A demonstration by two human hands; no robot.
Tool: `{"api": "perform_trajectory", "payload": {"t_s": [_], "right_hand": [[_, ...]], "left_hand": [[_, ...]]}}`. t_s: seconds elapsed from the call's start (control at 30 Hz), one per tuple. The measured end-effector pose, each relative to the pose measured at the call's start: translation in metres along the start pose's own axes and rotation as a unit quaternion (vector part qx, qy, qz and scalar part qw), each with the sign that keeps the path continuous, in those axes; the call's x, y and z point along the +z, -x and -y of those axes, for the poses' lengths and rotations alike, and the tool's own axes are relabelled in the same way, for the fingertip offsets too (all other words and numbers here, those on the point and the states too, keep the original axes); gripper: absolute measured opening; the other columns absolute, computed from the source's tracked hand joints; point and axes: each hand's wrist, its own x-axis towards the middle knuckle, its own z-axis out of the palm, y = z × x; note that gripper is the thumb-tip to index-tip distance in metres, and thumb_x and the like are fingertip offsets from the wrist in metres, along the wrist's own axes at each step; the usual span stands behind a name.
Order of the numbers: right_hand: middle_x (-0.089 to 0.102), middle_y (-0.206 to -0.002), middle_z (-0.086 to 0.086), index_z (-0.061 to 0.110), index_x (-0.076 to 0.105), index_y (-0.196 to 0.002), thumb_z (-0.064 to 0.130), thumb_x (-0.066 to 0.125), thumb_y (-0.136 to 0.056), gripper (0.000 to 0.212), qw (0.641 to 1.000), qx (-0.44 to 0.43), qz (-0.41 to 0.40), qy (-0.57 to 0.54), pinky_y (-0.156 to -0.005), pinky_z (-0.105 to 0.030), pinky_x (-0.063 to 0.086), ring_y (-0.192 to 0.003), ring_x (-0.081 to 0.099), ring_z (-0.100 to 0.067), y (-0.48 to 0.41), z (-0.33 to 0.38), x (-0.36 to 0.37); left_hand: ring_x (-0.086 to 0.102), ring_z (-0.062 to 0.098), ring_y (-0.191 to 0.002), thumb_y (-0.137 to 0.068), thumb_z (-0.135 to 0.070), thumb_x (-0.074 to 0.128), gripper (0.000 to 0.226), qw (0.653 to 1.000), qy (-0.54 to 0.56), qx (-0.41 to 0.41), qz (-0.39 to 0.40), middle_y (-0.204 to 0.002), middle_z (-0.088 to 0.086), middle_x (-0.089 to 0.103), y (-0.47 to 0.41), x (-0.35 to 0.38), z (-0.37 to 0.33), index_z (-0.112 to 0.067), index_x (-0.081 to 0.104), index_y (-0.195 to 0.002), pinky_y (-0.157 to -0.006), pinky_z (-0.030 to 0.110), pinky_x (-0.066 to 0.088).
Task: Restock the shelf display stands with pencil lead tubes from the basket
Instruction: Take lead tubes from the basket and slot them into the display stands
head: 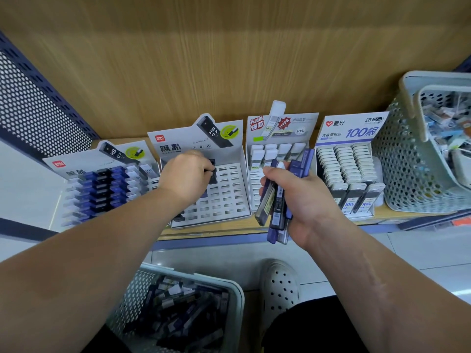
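Left hand (188, 174) over slotted stand (229, 200), second from shelf's (216, 231) left end; fingers curled, pinching black tube (212, 171) at stand's back rows. Right hand (300, 197) clamped round bundle (276, 200) of tubes, above shelf's front edge, before third stand (254, 184). Basket (198, 276) on floor below shelf, more tubes inside. Second basket (397, 161) at shelf's right end.

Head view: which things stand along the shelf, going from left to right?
The perforated side panel, stand of blue and black tubes, nearly empty slotted stand, stand of white-capped tubes, full stand marked 100, basket on the shelf.
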Motion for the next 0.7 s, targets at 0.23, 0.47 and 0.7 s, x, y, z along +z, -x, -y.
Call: {"api": "perform_trajectory", "payload": {"t_s": [0.23, 0.47, 0.7], "right_hand": [[0.07, -0.069, -0.004, 0.012, 0.066, -0.099, 0.012, 0.074, -0.09, 0.012, 1.0, -0.004, -0.004, 0.001, -0.05, -0.028, 0.053, -0.057, 0.067, -0.018, 0.0, 0.0, 0.001], [0.069, -0.079, -0.01, 0.005, 0.066, -0.113, 0.016, 0.076, -0.088, 0.029, 0.999, -0.021, -0.043, 0.02, -0.057, -0.037, 0.057, -0.061, 0.065, -0.023, -0.001, 0.0, 0.008], [0.065, -0.079, -0.011, 0.002, 0.064, -0.112, 0.013, 0.074, -0.089, 0.027, 0.998, -0.027, -0.058, 0.01, -0.049, -0.034, 0.053, -0.055, 0.061, -0.022, 0.003, -0.003, 0.016]], "left_hand": [[0.062, 0.026, -0.097, -0.094, -0.018, 0.064, 0.02, 0.999, -0.014, 0.004, 0.045, -0.105, 0.002, 0.063, 0.003, 0.005, -0.004, -0.021, 0.076, -0.109, -0.081, 0.04, 0.053], [0.061, 0.019, -0.05, -0.092, -0.058, 0.057, 0.039, 0.877, 0.399, -0.15, 0.222, -0.07, -0.002, 0.072, 0.018, -0.036, -0.073, -0.022, 0.071, -0.09, -0.041, 0.023, 0.039], [0.069, 0.025, -0.06, -0.093, -0.019, 0.069, 0.016, 0.796, 0.527, -0.202, 0.217, -0.071, 0.001, 0.068, 0.057, -0.052, -0.088, -0.009, 0.066, -0.103, -0.05, 0.029, 0.053]]}}
